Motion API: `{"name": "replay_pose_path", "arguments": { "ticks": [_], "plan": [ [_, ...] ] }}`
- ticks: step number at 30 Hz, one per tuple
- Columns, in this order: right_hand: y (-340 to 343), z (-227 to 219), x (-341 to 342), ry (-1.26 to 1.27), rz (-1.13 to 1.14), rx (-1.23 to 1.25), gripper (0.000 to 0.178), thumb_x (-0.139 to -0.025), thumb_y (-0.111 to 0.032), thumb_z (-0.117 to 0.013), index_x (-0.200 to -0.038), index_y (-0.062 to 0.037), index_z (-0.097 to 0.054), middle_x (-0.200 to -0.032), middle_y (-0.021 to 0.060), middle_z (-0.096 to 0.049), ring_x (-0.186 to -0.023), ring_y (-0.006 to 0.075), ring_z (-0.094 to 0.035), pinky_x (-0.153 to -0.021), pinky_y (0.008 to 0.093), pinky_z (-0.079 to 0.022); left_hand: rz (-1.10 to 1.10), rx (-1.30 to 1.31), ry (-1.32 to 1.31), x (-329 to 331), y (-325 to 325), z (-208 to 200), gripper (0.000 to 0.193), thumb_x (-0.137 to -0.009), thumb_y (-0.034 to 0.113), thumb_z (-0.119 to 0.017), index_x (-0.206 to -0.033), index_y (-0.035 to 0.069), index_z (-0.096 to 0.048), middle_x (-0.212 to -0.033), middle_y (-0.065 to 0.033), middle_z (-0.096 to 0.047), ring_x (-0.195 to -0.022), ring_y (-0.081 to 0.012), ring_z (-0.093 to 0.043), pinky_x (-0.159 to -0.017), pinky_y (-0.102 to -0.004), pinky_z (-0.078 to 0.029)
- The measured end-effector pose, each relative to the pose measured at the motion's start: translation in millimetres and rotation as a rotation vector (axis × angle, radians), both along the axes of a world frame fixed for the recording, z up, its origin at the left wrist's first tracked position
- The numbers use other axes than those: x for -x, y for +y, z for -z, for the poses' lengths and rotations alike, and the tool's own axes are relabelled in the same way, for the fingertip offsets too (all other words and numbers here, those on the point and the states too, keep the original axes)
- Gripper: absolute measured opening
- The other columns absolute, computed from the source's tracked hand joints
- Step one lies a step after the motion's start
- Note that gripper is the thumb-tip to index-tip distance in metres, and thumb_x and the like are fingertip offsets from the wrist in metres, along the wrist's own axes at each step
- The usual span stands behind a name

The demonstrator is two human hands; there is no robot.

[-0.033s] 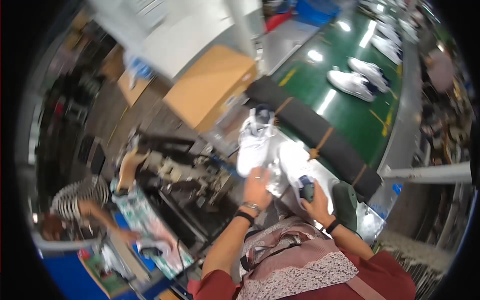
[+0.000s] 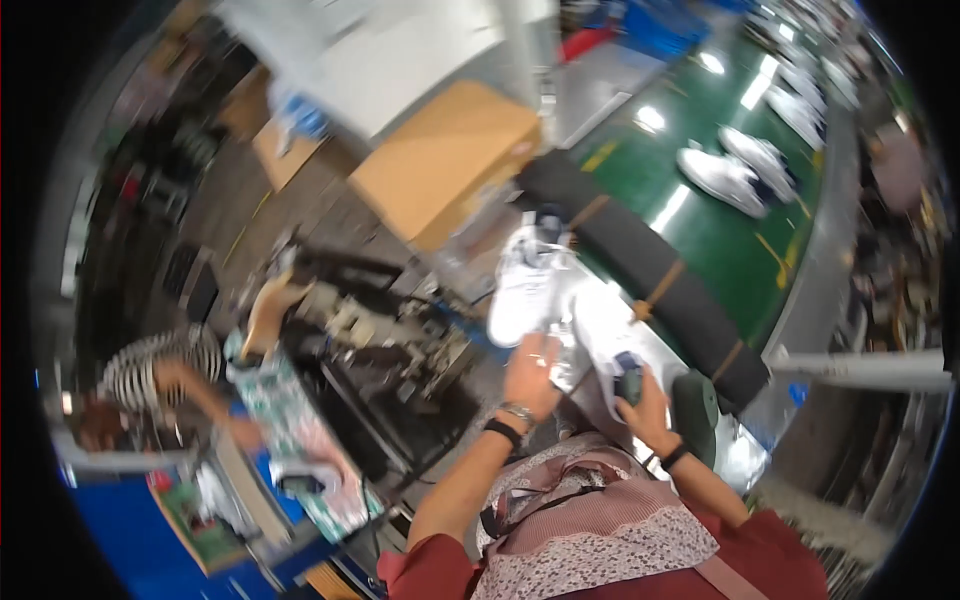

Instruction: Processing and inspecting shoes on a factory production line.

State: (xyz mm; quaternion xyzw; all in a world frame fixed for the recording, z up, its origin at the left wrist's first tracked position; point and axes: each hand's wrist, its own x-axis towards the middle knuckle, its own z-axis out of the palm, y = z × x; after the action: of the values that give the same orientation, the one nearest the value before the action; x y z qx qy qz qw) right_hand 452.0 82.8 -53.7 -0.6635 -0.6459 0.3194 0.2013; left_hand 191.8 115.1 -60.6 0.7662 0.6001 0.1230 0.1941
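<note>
A white lace-up shoe [image 2: 524, 285] with a dark collar lies on the bright metal worktop, toe toward me. My left hand [image 2: 532, 378] is at its toe; the fingers are blurred, and I cannot tell whether they grip it. To the right, my right hand [image 2: 648, 408] is closed around a dark, rounded object [image 2: 628, 378], navy at the top and grey-green below. It adjoins a glaring white shape [image 2: 602, 320], too overexposed to make out.
Beyond a dark padded bar [image 2: 640, 262] tied with cord, a green conveyor [image 2: 640, 170] carries several white shoes [image 2: 725, 180]. A dark green block [image 2: 694, 412] stands right of my hand. Left are a cardboard box [image 2: 445, 160], machinery [image 2: 370, 330] and another person in stripes [image 2: 165, 370].
The whole view has shifted slightly, so the surroundings sit further right. Both hands keep nearly the same places beside the shoe and the dark object.
</note>
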Motion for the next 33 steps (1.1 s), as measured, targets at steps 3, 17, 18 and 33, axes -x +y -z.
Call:
{"name": "replay_pose_path", "arguments": {
  "ticks": [3,17,18,33],
  "plan": [
    [16.9,-52.4,-30.4,0.114,-0.119,0.197,0.070,-0.076,-0.023,-0.086,-0.134,0.0043,-0.059,-0.105,0.0190,-0.072,-0.097,0.0332,-0.070,-0.087,0.0396,-0.054,0.082,0.063,-0.108,-8.2,-21.6,-24.8,0.123,-0.061,0.027,-0.095,-0.162,0.008,-0.027,-0.160,-0.0250,-0.034,-0.153,-0.0451,-0.027,-0.124,-0.0526,-0.028],
    [9.5,-148.8,220.9,1.145,-0.206,0.430,0.062,-0.101,-0.025,-0.061,-0.153,-0.0011,-0.038,-0.139,0.0095,-0.058,-0.129,0.0226,-0.057,-0.110,0.0367,-0.045,-0.795,0.057,-0.686,126.3,-160.0,-129.0,0.104,-0.065,0.029,-0.093,-0.148,-0.001,-0.038,-0.122,-0.0278,-0.068,-0.109,-0.0458,-0.068,-0.091,-0.0493,-0.057],
    [4.6,-134.8,257.1,0.944,-0.200,0.203,0.062,-0.097,-0.019,-0.069,-0.149,0.0000,-0.042,-0.133,0.0106,-0.060,-0.125,0.0219,-0.058,-0.107,0.0365,-0.047,-0.794,0.019,-0.693,133.2,-161.7,-130.6,0.104,-0.065,0.029,-0.093,-0.148,-0.001,-0.038,-0.122,-0.0278,-0.068,-0.109,-0.0458,-0.068,-0.091,-0.0493,-0.057],
    [32.4,-173.4,463.8,0.038,-0.495,-0.323,0.085,-0.078,-0.049,-0.083,-0.132,0.0074,-0.049,-0.113,0.0277,-0.071,-0.107,0.0410,-0.071,-0.094,0.0462,-0.055,-0.888,-0.130,-1.271,221.1,-155.9,-101.5,0.063,-0.085,0.024,-0.082,-0.133,-0.005,-0.053,-0.124,-0.0193,-0.068,-0.106,-0.0263,-0.069,-0.089,-0.0371,-0.054]
  ]
}}
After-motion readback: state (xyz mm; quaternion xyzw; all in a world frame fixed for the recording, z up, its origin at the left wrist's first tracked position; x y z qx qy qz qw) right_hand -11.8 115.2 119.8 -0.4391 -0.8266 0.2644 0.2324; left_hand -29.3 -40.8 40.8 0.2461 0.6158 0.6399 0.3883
